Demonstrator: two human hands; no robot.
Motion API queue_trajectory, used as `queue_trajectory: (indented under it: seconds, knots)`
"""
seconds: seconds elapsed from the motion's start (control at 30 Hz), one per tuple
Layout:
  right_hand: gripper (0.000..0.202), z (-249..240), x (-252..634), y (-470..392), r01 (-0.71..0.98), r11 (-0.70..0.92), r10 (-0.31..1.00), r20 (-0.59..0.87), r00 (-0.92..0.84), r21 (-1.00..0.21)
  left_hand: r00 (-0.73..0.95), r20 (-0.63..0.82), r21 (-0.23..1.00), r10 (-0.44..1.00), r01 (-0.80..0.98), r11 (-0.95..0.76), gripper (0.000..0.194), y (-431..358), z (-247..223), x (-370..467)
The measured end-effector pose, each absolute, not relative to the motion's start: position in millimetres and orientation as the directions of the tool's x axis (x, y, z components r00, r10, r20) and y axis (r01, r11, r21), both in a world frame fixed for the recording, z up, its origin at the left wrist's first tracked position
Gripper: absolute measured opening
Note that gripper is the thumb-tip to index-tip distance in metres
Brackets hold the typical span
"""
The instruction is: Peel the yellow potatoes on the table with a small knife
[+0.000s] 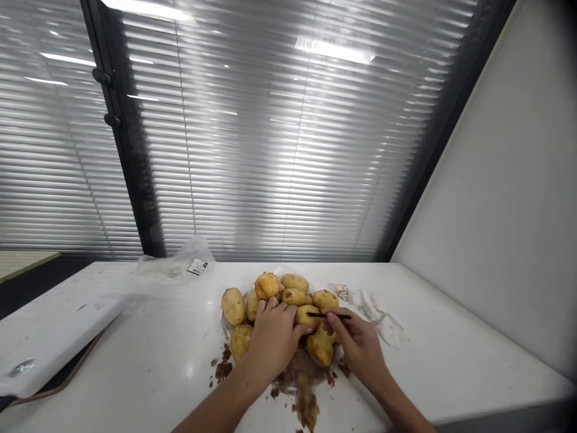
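Observation:
Several peeled yellow potatoes lie heaped on clear plastic in the middle of the white table. My left hand (276, 334) reaches over the heap, its thumb and index finger against the left side of one potato (307, 317). In my right hand (359, 344), a thin dark stick-like tool (319, 314) is pinched and points left. Its end lies over that same potato; whether it cuts in, I cannot tell. Just below sits a larger potato (321, 347), partly behind my right fingers. Wet brown peelings (306, 403) spread toward the table's front edge.
A clear plastic bag (178, 262) with a label lies at the back left. Crumpled white tissue or plastic (383, 319) is right of the heap. At the left, a white flat device (58, 340) rests on the table (153, 361). Window blinds (252, 150) rise behind; a wall (505, 198) bounds the right.

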State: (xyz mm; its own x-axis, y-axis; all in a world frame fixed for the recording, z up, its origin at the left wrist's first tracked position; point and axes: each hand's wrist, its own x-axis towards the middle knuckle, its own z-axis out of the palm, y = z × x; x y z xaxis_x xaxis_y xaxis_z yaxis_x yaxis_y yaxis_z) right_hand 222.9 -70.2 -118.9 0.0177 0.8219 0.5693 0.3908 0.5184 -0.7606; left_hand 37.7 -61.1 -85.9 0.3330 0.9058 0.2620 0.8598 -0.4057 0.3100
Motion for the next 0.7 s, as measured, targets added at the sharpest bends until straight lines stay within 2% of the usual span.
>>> queue_trajectory:
  seconds: [0.07,0.23,0.37,0.47,0.7]
  knots:
    - [0.028,-120.3,219.6,-72.2,0.386,0.528,0.818,0.576,0.009,-0.756,0.332,0.252,0.302,0.909,0.866,-0.400,0.036,-60.7,-85.6,37.8]
    - [0.027,-122.9,214.7,-72.9,0.397,0.504,0.796,0.591,0.131,-0.767,0.337,0.249,0.308,0.908,0.862,-0.404,0.038,-59.6,-85.1,37.5]
    - [0.027,-123.3,215.3,-72.3,0.390,0.523,0.807,0.588,0.061,-0.758,0.335,0.238,0.307,0.912,0.865,-0.398,0.033,-60.9,-83.3,36.5]
    - [0.030,-123.0,217.5,-72.5,0.433,0.485,0.807,0.579,0.112,-0.760,0.336,0.234,0.315,0.912,0.862,-0.398,0.034,-62.3,-82.0,36.2]
    - [0.035,-124.0,214.0,-72.1,0.369,0.476,0.835,0.542,0.096,-0.798,0.313,0.233,0.346,0.921,0.858,-0.379,0.027,-61.6,-82.2,36.8]
